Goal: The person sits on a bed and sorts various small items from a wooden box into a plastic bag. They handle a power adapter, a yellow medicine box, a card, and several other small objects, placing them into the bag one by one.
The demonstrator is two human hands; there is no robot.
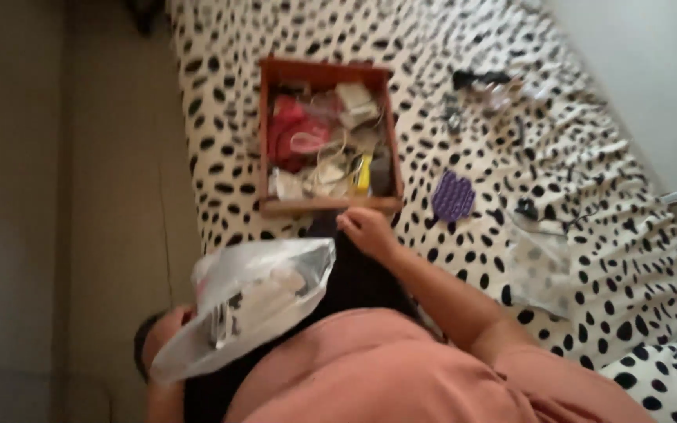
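While the left hand (168,329) pinches a clear bag (248,301) low by the torso (light, limp, slippery; best taken at its bunched edge), the right hand (366,231) rests curled at the drawer (324,207) rim on the bed (589,204), holding nothing visible.

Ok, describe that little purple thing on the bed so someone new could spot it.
Find the wooden drawer full of odds and ends on the black-spotted white bedspread. Just beside its near corner lies the purple pad, flat on the cover. It is the only purple item, small with a dotted texture.
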